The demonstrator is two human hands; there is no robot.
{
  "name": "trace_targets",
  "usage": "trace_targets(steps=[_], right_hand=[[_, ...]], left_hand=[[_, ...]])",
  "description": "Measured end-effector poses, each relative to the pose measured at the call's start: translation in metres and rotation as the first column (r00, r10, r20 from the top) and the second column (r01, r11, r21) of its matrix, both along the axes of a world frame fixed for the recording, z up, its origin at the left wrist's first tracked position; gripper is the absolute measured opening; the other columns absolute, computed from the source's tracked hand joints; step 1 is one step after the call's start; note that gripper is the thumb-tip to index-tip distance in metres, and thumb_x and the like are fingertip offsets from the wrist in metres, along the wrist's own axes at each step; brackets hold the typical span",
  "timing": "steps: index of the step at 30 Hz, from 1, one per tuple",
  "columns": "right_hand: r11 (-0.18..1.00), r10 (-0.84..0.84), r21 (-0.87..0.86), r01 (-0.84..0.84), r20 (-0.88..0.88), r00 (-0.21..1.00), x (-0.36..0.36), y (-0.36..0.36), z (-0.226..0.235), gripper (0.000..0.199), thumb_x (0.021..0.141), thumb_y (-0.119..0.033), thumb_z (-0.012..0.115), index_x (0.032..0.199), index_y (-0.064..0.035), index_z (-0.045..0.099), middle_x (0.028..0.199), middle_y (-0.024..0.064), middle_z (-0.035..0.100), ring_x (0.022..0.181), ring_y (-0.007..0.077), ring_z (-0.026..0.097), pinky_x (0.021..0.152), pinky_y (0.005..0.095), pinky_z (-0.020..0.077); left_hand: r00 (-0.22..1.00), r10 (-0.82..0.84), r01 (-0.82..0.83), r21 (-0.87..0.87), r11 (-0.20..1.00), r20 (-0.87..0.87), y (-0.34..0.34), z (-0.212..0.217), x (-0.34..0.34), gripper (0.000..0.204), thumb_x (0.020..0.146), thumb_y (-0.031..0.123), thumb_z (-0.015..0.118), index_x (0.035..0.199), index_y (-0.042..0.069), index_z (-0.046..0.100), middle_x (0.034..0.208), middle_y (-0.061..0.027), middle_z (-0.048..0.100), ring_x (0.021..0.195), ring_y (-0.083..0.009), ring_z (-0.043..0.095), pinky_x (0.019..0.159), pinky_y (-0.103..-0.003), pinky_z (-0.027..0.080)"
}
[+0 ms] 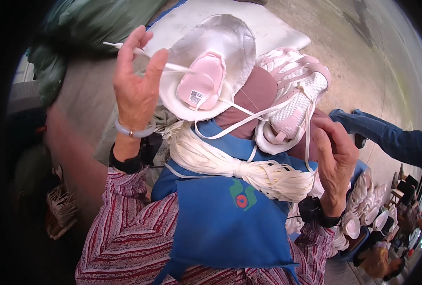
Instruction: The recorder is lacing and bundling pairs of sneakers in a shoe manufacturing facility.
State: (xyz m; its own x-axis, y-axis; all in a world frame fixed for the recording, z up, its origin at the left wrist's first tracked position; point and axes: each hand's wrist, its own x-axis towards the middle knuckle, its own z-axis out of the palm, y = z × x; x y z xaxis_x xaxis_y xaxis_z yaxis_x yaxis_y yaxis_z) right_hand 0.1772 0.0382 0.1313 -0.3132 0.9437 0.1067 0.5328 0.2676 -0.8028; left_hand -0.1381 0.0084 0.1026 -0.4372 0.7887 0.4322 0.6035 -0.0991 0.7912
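My left hand (142,88) is raised at the left, with a white shoelace (175,68) running between its fingers and its tip sticking out beyond them. From there the lace crosses a white, silver-lined oval shoe part (220,35) with a pink labelled piece (199,85) inside. To its right, a pink and white mesh shoe upper (294,102) leans over a mauve rounded surface, laces threaded through it. Beside that upper my right hand (336,159) hovers with loosely bent fingers apart; I see nothing in it. A tied bundle of cream laces (234,166) lies across my lap.
A blue apron (220,228) covers my lap. Dark green sacks (87,28) stand at the far left beside a white sheet (277,28). Several shoe parts (363,204) are heaped at the lower right. Another person's jeans-clad leg (386,133) shows at the right.
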Motion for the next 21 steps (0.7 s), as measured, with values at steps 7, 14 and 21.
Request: trace_targets(steps=[7, 14, 21], right_hand=[[0.998, -0.053, -0.024, 0.055, 0.065, 0.996, -0.012, 0.008, -0.018, 0.025, 0.082, -0.002, 0.058, 0.106, -0.0022, 0.062, 0.074, 0.0024, 0.053, 0.058, 0.0072, 0.045, 0.054, 0.0213, 0.0376], [0.961, 0.207, 0.094, -0.261, 0.384, 0.9, -0.028, 0.009, -0.025, 0.02, 0.08, 0.0, 0.057, 0.1, -0.0004, 0.061, 0.073, 0.0126, 0.054, 0.061, 0.0207, 0.053, 0.056, 0.0295, 0.0426], [0.991, -0.103, -0.038, 0.127, 0.38, 0.919, -0.002, -0.001, -0.029, 0.029, 0.078, -0.01, 0.065, 0.103, 0.0014, 0.057, 0.077, 0.0115, 0.056, 0.066, 0.0208, 0.055, 0.061, 0.0297, 0.0448]], left_hand=[[0.978, -0.171, 0.205, -0.385, 0.9, 0.122, -0.022, -0.009, 0.009, 0.03, 0.077, 0.01, 0.067, 0.103, -0.003, 0.059, 0.089, -0.0145, 0.065, 0.08, -0.0187, 0.063, 0.068, -0.028, 0.049], [0.855, -0.464, 0.463, -0.06, 0.884, -0.233, -0.058, 0.003, 0.054, 0.032, 0.062, -0.003, 0.064, 0.094, 0.001, 0.062, 0.095, -0.0133, 0.065, 0.089, -0.0282, 0.062, 0.079, -0.034, 0.049], [0.952, -0.279, 0.273, -0.067, 0.96, -0.122, -0.042, -0.013, 0.018, 0.03, 0.073, -0.005, 0.059, 0.102, 0.0, 0.062, 0.094, -0.0116, 0.066, 0.087, -0.0232, 0.064, 0.079, -0.032, 0.05]])
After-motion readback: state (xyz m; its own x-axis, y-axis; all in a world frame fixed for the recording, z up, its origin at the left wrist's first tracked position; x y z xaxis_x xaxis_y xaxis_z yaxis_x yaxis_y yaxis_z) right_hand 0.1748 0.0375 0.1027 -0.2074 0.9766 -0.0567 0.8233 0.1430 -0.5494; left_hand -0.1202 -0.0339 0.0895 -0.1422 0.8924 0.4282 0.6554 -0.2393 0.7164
